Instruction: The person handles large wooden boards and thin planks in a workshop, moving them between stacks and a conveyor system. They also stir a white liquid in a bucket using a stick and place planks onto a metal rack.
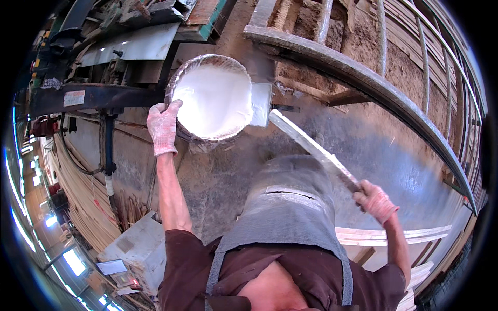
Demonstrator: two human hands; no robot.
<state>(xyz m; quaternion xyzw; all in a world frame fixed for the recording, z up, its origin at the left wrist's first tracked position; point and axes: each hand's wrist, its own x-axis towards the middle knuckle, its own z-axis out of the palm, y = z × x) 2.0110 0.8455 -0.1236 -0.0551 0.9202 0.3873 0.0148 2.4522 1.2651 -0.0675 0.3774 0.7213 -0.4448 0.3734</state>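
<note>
A round bucket (182, 78) full of thick white liquid (213, 101) sits tilted in front of me. My left hand (163, 127), in a pale pink glove, grips its near left rim. My right hand (377, 201), gloved the same, is closed on the handle of a long flat scraper (311, 147). The scraper's wide white-coated blade (261, 103) rests at the bucket's right edge. A grey apron (290, 207) covers my front below the bucket.
A curved grey metal drum surface (394, 150) spreads to the right, edged by a curved rail (358, 75). Dark machine parts (98, 96) and a metal plate (137, 46) lie upper left. Stacked wood strips (83, 197) and a pale box (136, 249) sit lower left; boards (389, 236) lower right.
</note>
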